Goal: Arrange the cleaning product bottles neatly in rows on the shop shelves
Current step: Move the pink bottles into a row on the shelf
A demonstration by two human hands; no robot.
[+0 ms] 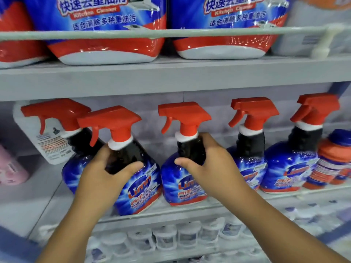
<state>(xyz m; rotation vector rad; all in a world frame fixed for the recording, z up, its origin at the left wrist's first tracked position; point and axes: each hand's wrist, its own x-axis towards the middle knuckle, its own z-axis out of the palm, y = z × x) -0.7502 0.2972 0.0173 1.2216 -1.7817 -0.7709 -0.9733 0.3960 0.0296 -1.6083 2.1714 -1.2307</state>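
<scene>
Several blue spray bottles with red trigger heads stand in a row on the middle shelf [237, 205]. My left hand [102, 177] grips the dark neck of a tilted spray bottle [140, 188] left of centre. My right hand [210, 166] grips the neck of the upright spray bottle [178, 183] beside it. The two bottles touch at their bodies. Another spray bottle [57, 118] stands behind the tilted one, and two more spray bottles [250, 164] [288, 168] stand to the right.
Large blue and red kitchen cleaner jugs [106, 40] fill the upper shelf behind a rail. A white bottle [47, 145] and a pink pack [11, 168] sit at the left. Orange and blue bottles [334, 160] stand far right. Small white jars [165, 238] line the lower shelf.
</scene>
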